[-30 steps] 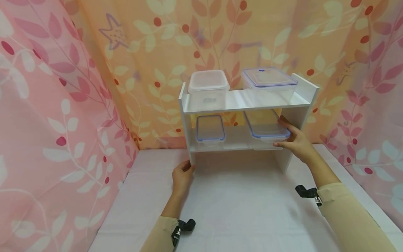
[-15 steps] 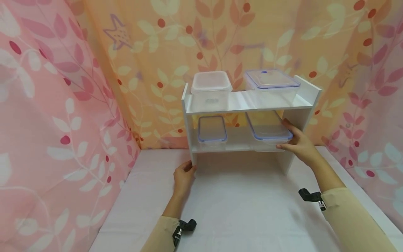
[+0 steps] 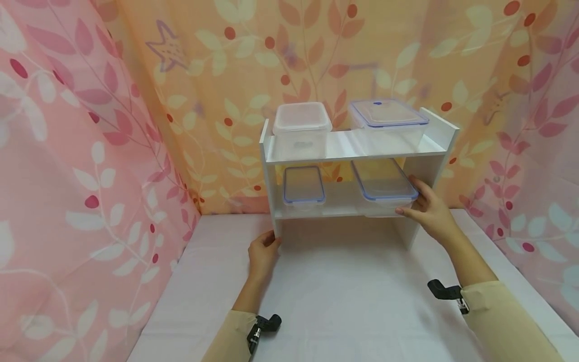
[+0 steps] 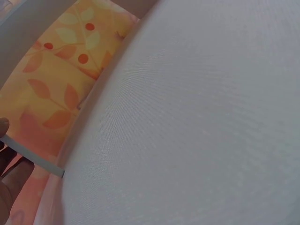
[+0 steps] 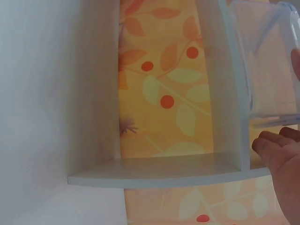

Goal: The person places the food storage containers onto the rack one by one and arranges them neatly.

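A white two-tier shelf (image 3: 344, 215) stands on the table at the back. My left hand (image 3: 262, 256) pinches the lower front edge of its left side panel; thumb and fingers (image 4: 16, 178) lie on either side of that panel in the left wrist view. On the lower tier at the right sits a clear food container (image 3: 384, 188) with a blue-rimmed lid. My right hand (image 3: 429, 208) is at its front right corner, thumb by the front wall, fingers along the right side. In the right wrist view the fingers (image 5: 267, 143) show a small gap from the container's wall.
A smaller blue-rimmed container (image 3: 304, 186) sits on the lower tier at left. Above are a container with a whitish lid (image 3: 302, 115) and a large one with a blue-edged lid (image 3: 389, 113). Floral curtains (image 3: 203, 100) enclose the white-covered table (image 3: 344, 301).
My right hand's fingertips have slid back off the lid's edge and slightly down. The left hand keeps its hold on the panel. The containers stay in place; the head view shifts slightly.
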Available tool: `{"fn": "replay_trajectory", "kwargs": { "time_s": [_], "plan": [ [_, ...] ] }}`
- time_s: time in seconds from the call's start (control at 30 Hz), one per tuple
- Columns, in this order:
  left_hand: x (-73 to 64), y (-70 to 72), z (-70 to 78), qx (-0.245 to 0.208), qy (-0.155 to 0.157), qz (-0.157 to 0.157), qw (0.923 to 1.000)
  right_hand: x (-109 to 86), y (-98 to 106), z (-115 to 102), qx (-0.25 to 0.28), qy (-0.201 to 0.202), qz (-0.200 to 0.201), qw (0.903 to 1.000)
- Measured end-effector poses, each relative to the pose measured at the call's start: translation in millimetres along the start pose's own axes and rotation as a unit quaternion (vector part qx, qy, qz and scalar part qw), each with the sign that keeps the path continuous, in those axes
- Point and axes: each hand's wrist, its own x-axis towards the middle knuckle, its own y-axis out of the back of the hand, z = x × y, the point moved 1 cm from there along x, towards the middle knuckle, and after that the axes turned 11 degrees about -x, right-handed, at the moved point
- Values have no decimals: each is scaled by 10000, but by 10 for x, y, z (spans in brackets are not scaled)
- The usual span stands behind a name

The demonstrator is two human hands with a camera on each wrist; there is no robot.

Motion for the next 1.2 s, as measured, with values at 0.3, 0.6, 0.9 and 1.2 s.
{"fn": "replay_trajectory", "kwargs": {
  "time_s": [0.3, 0.6, 0.9, 1.2],
  "plan": [
    [-28, 4, -27, -46, 151, 17, 9999, -137, -66, 18, 311, 67, 347, 9989],
    [-23, 27, -51, -418, 338, 41, 9985, -299, -67, 10, -203, -6, 536, 9984],
    [-46, 16, -50, -402, 316, 45, 9987, -453, -70, 27, -333, 178, 658, 9971],
    [-14, 3, 17, -405, 311, -6, 9987, -611, -99, -48, -241, -10, 569, 9981]
  ]
}}
